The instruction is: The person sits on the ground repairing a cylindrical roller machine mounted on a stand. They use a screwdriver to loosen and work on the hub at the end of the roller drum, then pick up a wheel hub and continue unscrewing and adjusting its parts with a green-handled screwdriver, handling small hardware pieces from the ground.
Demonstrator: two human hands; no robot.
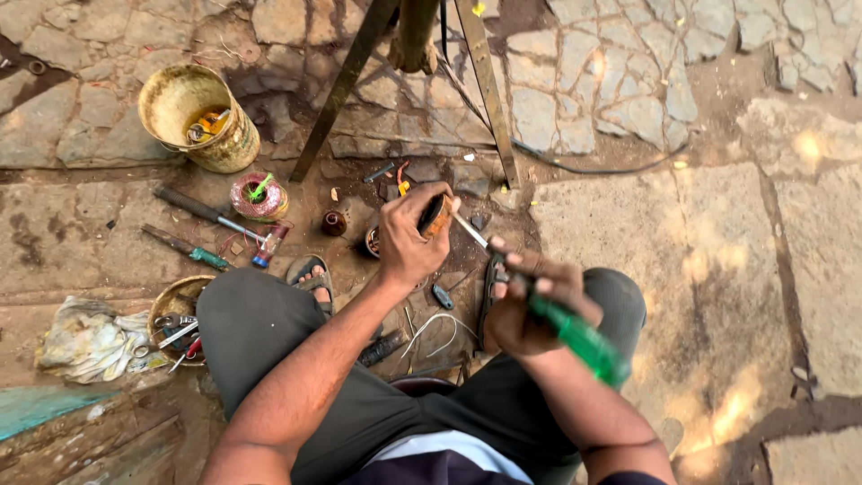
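My left hand (409, 235) grips a small round dark-and-orange part (436, 216) and holds it up in front of me. My right hand (530, 301) is closed around a screwdriver with a green handle (579, 339). Its metal shaft (470, 230) points up-left, and the tip touches the round part. I sit low over the stone floor, knees apart in grey trousers, with one sandalled foot (310, 278) showing between them.
A dirty yellow bucket (199, 117) stands at the back left, a spool of red wire (259, 198) next to it. Loose tools (193, 208) lie on the ground, a bowl of tools (178, 319) and a rag (90, 339) at left. Metal stand legs (489, 90) rise ahead.
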